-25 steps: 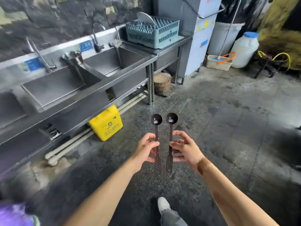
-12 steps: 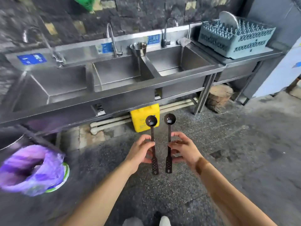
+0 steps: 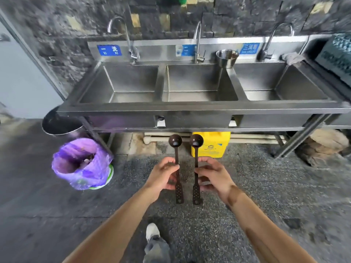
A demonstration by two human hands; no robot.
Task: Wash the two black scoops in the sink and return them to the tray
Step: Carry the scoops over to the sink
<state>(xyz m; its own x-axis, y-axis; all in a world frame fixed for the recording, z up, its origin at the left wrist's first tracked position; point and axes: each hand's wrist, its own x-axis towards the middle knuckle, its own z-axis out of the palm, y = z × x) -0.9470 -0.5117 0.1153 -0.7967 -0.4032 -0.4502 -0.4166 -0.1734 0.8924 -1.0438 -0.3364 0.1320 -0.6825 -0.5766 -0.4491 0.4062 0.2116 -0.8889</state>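
I hold two black long-handled scoops upright, bowls up, side by side in front of me. My left hand (image 3: 163,175) grips the left scoop (image 3: 175,145) at mid-handle. My right hand (image 3: 213,176) grips the right scoop (image 3: 196,144) the same way. Straight ahead stands a steel three-basin sink (image 3: 190,108), with a tap behind each basin. The middle basin (image 3: 199,82) lies directly beyond the scoops and looks dry. No tray shows in this view.
A small steel bowl (image 3: 227,57) sits on the divider between the middle and right basins. A yellow canister (image 3: 212,147) stands under the sink. A purple-bagged bin (image 3: 81,164) and a dark bucket (image 3: 60,126) are at the left; a teal rack (image 3: 338,56) and a wooden stump (image 3: 322,147) at the right.
My view has swung left and closer, so the sink now faces me squarely. Both hands keep the same grip on the scoops.
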